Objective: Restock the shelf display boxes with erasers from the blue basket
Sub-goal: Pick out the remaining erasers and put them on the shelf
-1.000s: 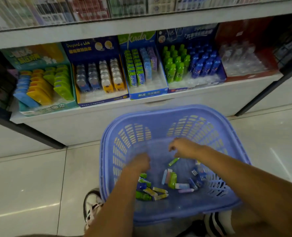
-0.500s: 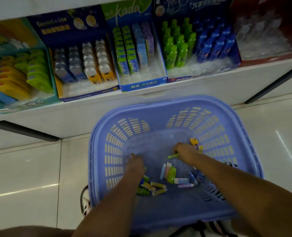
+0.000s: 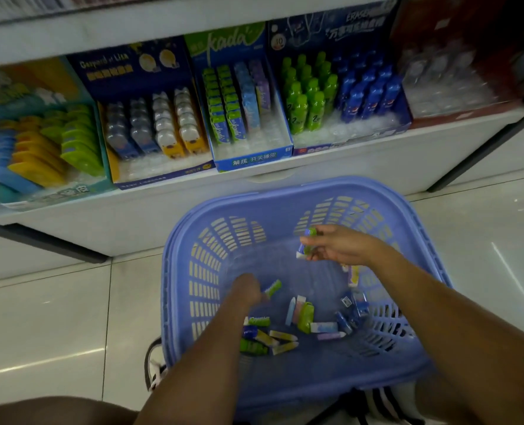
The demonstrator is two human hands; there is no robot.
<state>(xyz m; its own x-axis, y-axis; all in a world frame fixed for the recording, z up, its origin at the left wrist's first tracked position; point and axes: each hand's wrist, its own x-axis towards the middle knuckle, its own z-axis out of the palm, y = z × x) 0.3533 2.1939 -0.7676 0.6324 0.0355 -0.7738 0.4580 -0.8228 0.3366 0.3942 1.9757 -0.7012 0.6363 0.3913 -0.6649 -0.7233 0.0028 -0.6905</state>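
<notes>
Two hands work inside the blue basket (image 3: 285, 197), low in the centre of the frame. Half a second ago the right hand (image 3: 342, 245) was down among the loose erasers (image 3: 303, 320) on the basket floor. Now it has risen toward the basket's far wall, thumb and fingers pinching blue and green erasers (image 3: 307, 242). The left hand (image 3: 247, 291), then sunk low in the pile, now has its fingers curled round a green eraser (image 3: 273, 288) that juts out to its right. I judge that both hands have made their pick and that the carry up to the display boxes (image 3: 162, 176) comes next. The kada box (image 3: 251, 162) shows bare slots at its front. Many erasers lie in the basket, so the restocking looks far from over.

The boxes stand in a row on a white shelf (image 3: 346, 173) across the upper half of the frame. Below it, glossy pale floor tiles (image 3: 55, 317) catch streaks of light, and a dark frame leg (image 3: 475, 157) slants at the right. The light is dim.
</notes>
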